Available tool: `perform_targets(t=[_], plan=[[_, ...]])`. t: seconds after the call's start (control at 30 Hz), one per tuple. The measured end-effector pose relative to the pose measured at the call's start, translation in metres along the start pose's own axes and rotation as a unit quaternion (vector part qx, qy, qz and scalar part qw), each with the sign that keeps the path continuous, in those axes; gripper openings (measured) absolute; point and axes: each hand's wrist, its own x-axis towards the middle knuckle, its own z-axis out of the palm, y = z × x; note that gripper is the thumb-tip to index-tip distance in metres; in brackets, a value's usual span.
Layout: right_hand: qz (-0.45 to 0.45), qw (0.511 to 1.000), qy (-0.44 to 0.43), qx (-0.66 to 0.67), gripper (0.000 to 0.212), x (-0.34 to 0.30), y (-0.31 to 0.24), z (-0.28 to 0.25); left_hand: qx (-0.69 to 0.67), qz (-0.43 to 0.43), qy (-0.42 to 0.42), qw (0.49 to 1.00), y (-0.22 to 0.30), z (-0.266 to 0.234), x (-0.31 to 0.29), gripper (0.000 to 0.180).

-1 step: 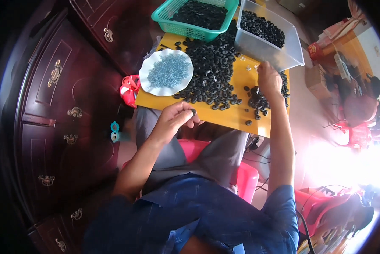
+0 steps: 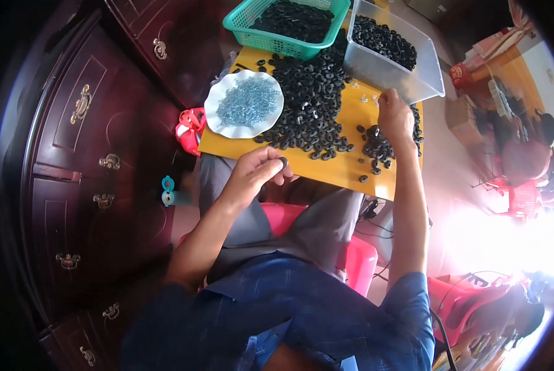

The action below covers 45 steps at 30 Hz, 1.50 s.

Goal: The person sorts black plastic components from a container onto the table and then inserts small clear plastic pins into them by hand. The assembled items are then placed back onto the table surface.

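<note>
Between the large heap of black rings (image 2: 308,105) and the small heap (image 2: 374,147), we can cross the yellow rectangular tabletop (image 2: 354,111); a translucent plastic bin (image 2: 377,74) bars the far end.

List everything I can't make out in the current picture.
Head view: whether the right hand holds anything; its own back hides the grip.
Head view: most of the pinched black piece, covered by the left hand.
Head view: the far rim of the green basket, cut off by the top edge.
Head view: the exact shape of the small clear pieces, too small.
</note>
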Motion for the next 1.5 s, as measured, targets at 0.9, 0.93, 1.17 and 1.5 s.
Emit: perform_targets(t=[0.9,0.93,1.17,1.5], plan=[[0.065,0.719,-0.132,0.679,0.016,-0.167,-0.115,0.008,0.048,0.029,-0.008,0.998,-0.004,0.005,-0.004,0.014],[0.062,0.716,-0.144,0.680,0.016,-0.170,-0.114,0.010,0.050,0.029,-0.006,0.998,-0.010,0.001,-0.002,0.014],[0.039,0.720,-0.174,0.671,0.016,-0.180,-0.111,0.007,0.046,0.047,0.023,0.998,-0.009,0.001,-0.004,0.011],[0.052,0.623,-0.173,0.761,0.011,-0.173,-0.097,0.000,0.013,0.030,0.016,0.999,-0.004,0.016,0.007,0.015]])
